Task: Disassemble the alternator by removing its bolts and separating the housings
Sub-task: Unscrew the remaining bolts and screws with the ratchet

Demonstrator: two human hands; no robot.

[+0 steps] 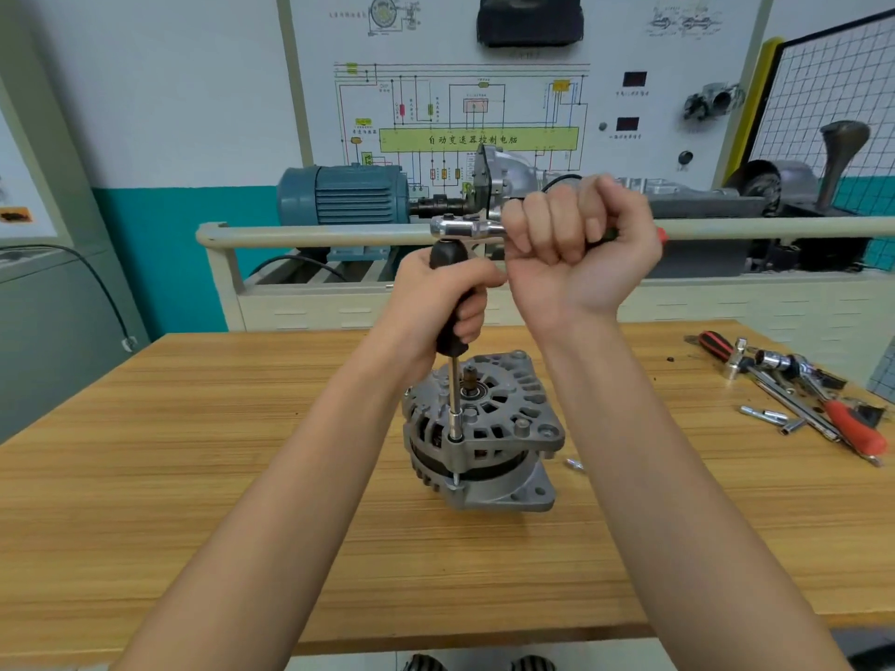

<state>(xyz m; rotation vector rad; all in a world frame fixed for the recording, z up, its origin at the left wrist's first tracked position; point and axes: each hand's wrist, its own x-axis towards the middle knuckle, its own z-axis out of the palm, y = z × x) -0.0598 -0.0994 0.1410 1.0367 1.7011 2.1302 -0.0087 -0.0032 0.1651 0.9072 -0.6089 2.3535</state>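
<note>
The alternator [482, 428] stands near the middle of the wooden table [193, 477], shaft end up, well away from every edge. A socket driver stands upright on a through bolt [454, 435] at the alternator's left rim; its long axis is vertical. The left hand [436, 302] wraps its fingers around the black driver handle [453, 302]. On top of it sits the ratchet wrench [465, 228], which lies horizontal and points to the right. The right hand [578, 225] closes in a fist around the ratchet handle. I judge that the swing will go in the horizontal plane, with free air in front. Loose tools [799, 394] lie near the table's far right corner, well apart.
</note>
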